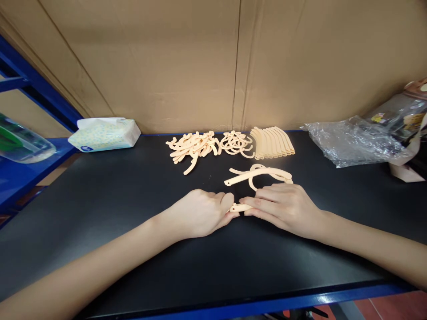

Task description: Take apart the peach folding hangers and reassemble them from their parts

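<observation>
Item one: small, narrow, cream-coloured plastic strip with a hole near its visible end, located between the hands, low over the black tabletop. Left hand: thumb and curled forefinger pinched on the holed end. Right hand: fingertips drawn together on the opposite part. The two-sided grip presumably steadies so slight a piece. Most of its length is hidden by the fingers; whether it joins anything beneath the right hand cannot be told.

Item two: cluster of long, curved, cream-coloured plastic strips, just beyond the right hand, its near edge covered; contact with the knuckles unclear.

Further back, grouped by shape, probably for easy picking: heap of short, curved cream pieces; tangle of thin, hooked cream pieces; neat row of broad, curved cream strips. Overlap prevents a count.

Periphery, left: pale, patterned soft tissue pack. Right: crumpled, clear plastic bag, contents indistinct; cluttered objects behind it, cut off by the frame.
</observation>
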`<state>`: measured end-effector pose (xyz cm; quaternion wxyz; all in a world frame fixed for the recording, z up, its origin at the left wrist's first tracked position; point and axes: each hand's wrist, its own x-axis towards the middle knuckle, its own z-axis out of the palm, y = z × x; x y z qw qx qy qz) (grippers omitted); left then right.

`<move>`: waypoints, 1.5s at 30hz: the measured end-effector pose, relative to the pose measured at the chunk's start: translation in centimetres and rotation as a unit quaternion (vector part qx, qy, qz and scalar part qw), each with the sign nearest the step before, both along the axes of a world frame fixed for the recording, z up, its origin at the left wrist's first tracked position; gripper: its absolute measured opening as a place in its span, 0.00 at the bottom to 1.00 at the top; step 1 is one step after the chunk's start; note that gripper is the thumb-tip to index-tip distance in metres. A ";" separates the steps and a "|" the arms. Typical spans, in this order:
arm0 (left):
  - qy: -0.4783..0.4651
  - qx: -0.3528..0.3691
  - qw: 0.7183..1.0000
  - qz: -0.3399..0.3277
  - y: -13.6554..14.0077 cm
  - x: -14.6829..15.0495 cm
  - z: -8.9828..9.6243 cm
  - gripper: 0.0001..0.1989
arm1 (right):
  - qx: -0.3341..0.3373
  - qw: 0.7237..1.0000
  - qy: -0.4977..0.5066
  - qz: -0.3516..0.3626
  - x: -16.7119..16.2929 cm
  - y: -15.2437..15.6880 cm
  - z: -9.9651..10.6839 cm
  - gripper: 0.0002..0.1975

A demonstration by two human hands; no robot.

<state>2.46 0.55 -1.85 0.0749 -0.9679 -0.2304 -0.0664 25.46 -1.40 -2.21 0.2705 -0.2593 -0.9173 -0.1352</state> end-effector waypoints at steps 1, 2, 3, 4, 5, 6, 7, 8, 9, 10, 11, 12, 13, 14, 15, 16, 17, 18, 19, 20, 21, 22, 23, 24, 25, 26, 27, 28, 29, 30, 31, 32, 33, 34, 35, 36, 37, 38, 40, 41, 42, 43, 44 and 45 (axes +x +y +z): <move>0.000 0.000 1.000 -0.002 0.0 0.0 0.0 0.16 | 0.002 1.000 0.000 0.002 0.0 0.0 0.0 0.13; 0.001 0.004 1.000 -0.005 0.0 0.0 0.0 0.16 | -0.002 1.000 0.004 0.003 0.0 0.0 -0.1 0.13; 0.002 0.011 1.000 -0.008 0.0 0.0 0.0 0.16 | -0.016 1.000 0.007 0.004 0.0 0.0 -0.1 0.13; 0.004 0.021 1.000 -0.010 0.0 -0.1 0.1 0.16 | -0.039 0.999 0.011 0.005 0.1 0.0 -0.1 0.13; 0.006 0.034 0.999 -0.012 0.0 -0.1 0.1 0.16 | -0.067 0.998 0.015 0.005 0.1 0.1 -0.2 0.13; 0.008 0.046 0.999 -0.014 0.0 -0.1 0.0 0.16 | -0.094 0.995 0.018 0.005 0.1 0.1 -0.2 0.13; 0.010 0.057 0.998 -0.014 0.1 -0.1 0.0 0.16 | -0.119 0.993 0.020 0.004 0.2 0.1 -0.2 0.13; 0.010 0.065 0.998 -0.015 0.1 -0.1 0.0 0.16 | -0.137 0.990 0.022 0.004 0.2 0.1 -0.2 0.13; 0.010 0.070 0.997 -0.017 0.1 -0.2 0.0 0.16 | -0.148 0.989 0.023 0.004 0.2 0.1 -0.3 0.13; 0.009 0.074 0.997 -0.019 0.1 -0.2 0.0 0.16 | -0.151 0.988 0.025 0.004 0.2 0.1 -0.3 0.13; 0.006 0.076 0.997 -0.021 0.2 -0.2 0.0 0.16 | -0.153 0.988 0.025 0.005 0.3 0.2 -0.3 0.13; 0.004 0.077 0.997 -0.023 0.2 -0.2 0.0 0.16 | -0.154 0.988 0.025 0.005 0.3 0.2 -0.2 0.13; 0.002 0.076 0.997 -0.025 0.2 -0.3 0.0 0.16 | -0.154 0.988 0.023 0.006 0.3 0.2 -0.2 0.13; 0.001 0.076 0.997 -0.026 0.3 -0.3 0.0 0.16 | -0.155 0.988 0.022 0.006 0.4 0.2 -0.2 0.13; 0.000 0.075 0.997 -0.027 0.3 -0.3 0.0 0.16 | -0.156 0.988 0.020 0.007 0.4 0.2 -0.2 0.13; 0.000 0.074 0.997 -0.027 0.3 -0.2 0.1 0.16 | -0.158 0.987 0.018 0.007 0.4 0.2 -0.1 0.13; -0.001 0.074 0.997 -0.028 0.3 -0.2 0.1 0.16 | -0.160 0.987 0.017 0.007 0.4 0.2 -0.1 0.13; -0.004 0.075 0.997 -0.028 0.2 -0.2 0.2 0.16 | -0.160 0.987 0.015 0.007 0.4 0.2 -0.1 0.13; -0.007 0.077 0.997 -0.028 0.2 -0.2 0.2 0.16 | -0.159 0.987 0.014 0.007 0.3 0.2 -0.1 0.13; -0.008 0.079 0.996 -0.028 0.2 -0.2 0.2 0.16 | -0.157 0.987 0.014 0.008 0.3 0.2 -0.1 0.13; -0.009 0.079 0.996 -0.028 0.1 -0.2 0.2 0.16 | -0.156 0.988 0.013 0.008 0.3 0.2 0.0 0.13; -0.008 0.078 0.997 -0.027 0.1 -0.2 0.2 0.16 | -0.155 0.988 0.012 0.009 0.3 0.2 0.0 0.13; -0.005 0.077 0.997 -0.027 0.1 -0.2 0.2 0.16 | -0.153 0.988 0.012 0.009 0.3 0.2 0.0 0.13; -0.003 0.076 0.997 -0.027 0.1 -0.2 0.2 0.16 | -0.153 0.988 0.011 0.009 0.3 0.2 0.0 0.13; -0.001 0.075 0.997 -0.026 0.1 -0.2 0.2 0.16 | -0.153 0.988 0.010 0.009 0.3 0.2 -0.1 0.13; 0.000 0.076 0.997 -0.025 0.1 -0.2 0.1 0.16 | -0.153 0.988 0.008 0.009 0.3 0.2 -0.1 0.14; 0.000 0.079 0.997 -0.025 0.1 -0.2 0.1 0.16 | -0.154 0.988 0.006 0.009 0.3 0.3 -0.1 0.14; -0.001 0.083 0.996 -0.025 0.0 -0.2 0.1 0.16 | -0.156 0.988 0.003 0.008 0.3 0.3 -0.1 0.14; -0.003 0.087 0.996 -0.026 0.0 -0.2 0.0 0.16 | -0.157 0.988 -0.001 0.008 0.3 0.3 -0.1 0.14; -0.005 0.088 0.996 -0.028 0.0 -0.2 0.0 0.16 | -0.154 0.988 -0.003 0.007 0.3 0.3 -0.1 0.14; -0.008 0.086 0.996 -0.031 0.0 -0.2 0.0 0.17 | -0.147 0.989 -0.005 0.007 0.4 0.3 -0.1 0.14; -0.013 0.082 0.996 -0.032 0.0 -0.2 0.0 0.17 | -0.139 0.990 -0.005 0.006 0.4 0.3 -0.1 0.14; -0.017 0.076 0.996 -0.033 -0.1 -0.2 0.0 0.17 | -0.131 0.991 -0.005 0.007 0.4 0.3 -0.1 0.14; -0.021 0.068 0.997 -0.031 -0.1 -0.2 0.0 0.18 | -0.124 0.992 -0.004 0.008 0.4 0.3 -0.1 0.14; -0.024 0.060 0.997 -0.029 -0.1 -0.1 0.1 0.18 | -0.120 0.993 -0.002 0.009 0.4 0.3 -0.1 0.14; -0.027 0.054 0.998 -0.026 -0.2 -0.1 0.1 0.17 | -0.118 0.993 -0.001 0.009 0.4 0.3 0.0 0.14; -0.028 0.049 0.998 -0.023 -0.2 -0.1 0.1 0.17 | -0.113 0.994 -0.001 0.010 0.3 0.3 0.0 0.14; -0.030 0.043 0.998 -0.019 -0.2 -0.1 0.1 0.16 | -0.105 0.994 -0.002 0.009 0.3 0.4 0.0 0.14; -0.034 0.026 0.999 -0.011 -0.2 -0.1 0.1 0.14 | -0.086 0.996 -0.007 0.009 0.3 0.5 -0.1 0.14; -0.034 0.014 0.999 -0.009 -0.2 -0.1 0.2 0.13 | -0.078 0.997 -0.010 0.008 0.3 0.5 -0.1 0.14; -0.033 0.002 0.999 -0.009 -0.3 -0.1 0.2 0.12 | -0.073 0.997 -0.013 0.009 0.3 0.6 -0.2 0.14; -0.030 -0.009 0.999 -0.011 -0.3 -0.1 0.3 0.10 | -0.072 0.997 -0.017 0.009 0.3 0.6 -0.2 0.14; -0.027 -0.017 0.999 -0.013 -0.3 -0.1 0.3 0.10 | -0.074 0.997 -0.020 0.008 0.3 0.7 -0.2 0.14; -0.025 -0.021 0.999 -0.015 -0.4 -0.1 0.3 0.09 | -0.079 0.997 -0.021 0.007 0.3 0.7 -0.2 0.13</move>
